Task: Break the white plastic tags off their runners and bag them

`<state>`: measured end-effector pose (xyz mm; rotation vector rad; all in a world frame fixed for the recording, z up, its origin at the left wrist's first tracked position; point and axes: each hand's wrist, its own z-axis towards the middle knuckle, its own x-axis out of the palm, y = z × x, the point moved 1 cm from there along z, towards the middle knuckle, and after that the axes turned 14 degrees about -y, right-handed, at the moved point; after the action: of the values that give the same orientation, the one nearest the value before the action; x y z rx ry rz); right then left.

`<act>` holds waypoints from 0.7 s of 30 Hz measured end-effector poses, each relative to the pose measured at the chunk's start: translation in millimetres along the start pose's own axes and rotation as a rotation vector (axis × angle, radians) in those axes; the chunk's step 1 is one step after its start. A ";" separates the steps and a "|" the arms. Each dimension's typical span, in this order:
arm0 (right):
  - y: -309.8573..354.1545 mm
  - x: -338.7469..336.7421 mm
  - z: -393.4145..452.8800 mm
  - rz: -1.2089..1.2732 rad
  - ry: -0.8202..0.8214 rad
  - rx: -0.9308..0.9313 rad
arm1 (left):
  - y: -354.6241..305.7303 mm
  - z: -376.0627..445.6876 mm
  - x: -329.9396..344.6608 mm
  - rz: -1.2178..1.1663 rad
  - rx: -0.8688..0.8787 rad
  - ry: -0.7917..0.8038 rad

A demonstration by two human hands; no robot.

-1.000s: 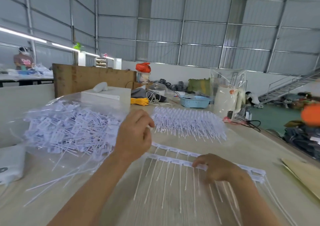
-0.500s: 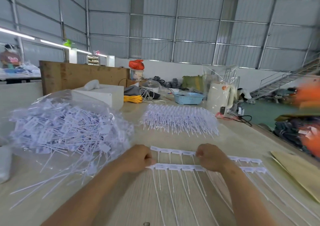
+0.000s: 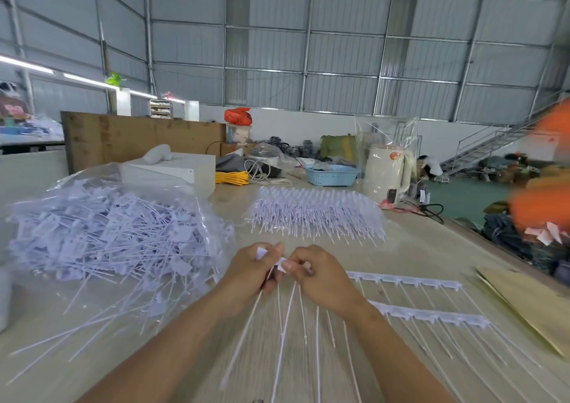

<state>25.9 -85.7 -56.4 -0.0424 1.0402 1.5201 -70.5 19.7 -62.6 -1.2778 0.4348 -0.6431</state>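
Both hands meet at mid-surface, thumbs nearly touching. Left hand [image 3: 249, 271]: grip closed on a small bunch of white tags [image 3: 279, 262], one flat tag head showing above the fingers [image 3: 271, 253]. Right hand [image 3: 320, 274]: grip pinching the same bunch from the other side. The thin tails of the tags fan out below both grips, toward us, blurred.

We judge the step in hand as breaking: a short section is held between the two grips, likely being snapped or twisted free of its runner. Whether the runner is already off, we cannot tell; it is hidden in the fingers.

Just right of the right grip, two runner strips [image 3: 431, 313] lie flat on the surface [image 3: 416, 248] with their tags attached, tails pointing toward us. Beyond both grips, a pile of unbroken strips [image 3: 317, 214]. Left of the left grip, the clear plastic bag [image 3: 108, 227], heaped with loose tags, mouth facing the hands.

Next move, as we judge it: the freed tags go left into the bag mouth, tails kept bunched so none catch or scatter; then a reach right for the nearer strip.
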 end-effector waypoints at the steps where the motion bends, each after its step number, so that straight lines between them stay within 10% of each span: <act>1: 1.2 -0.5 -1.9 0.054 0.060 0.023 | 0.5 -0.2 1.9 0.062 0.054 -0.023; 6: 4.0 -0.4 -6.4 0.096 0.174 -0.002 | 0.0 2.6 2.9 0.423 0.212 -0.090; 16: -13.6 -24.8 3.6 -0.151 0.197 -0.072 | -11.4 9.8 -31.2 0.585 -0.101 0.116; 21: 0.9 -42.3 3.0 0.403 0.106 0.090 | -11.5 12.5 -26.2 0.058 -0.159 0.027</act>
<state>37.9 -116.7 -30.1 0.1604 1.2536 1.8458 -84.6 44.4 -49.7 -1.4026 0.5520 -0.5859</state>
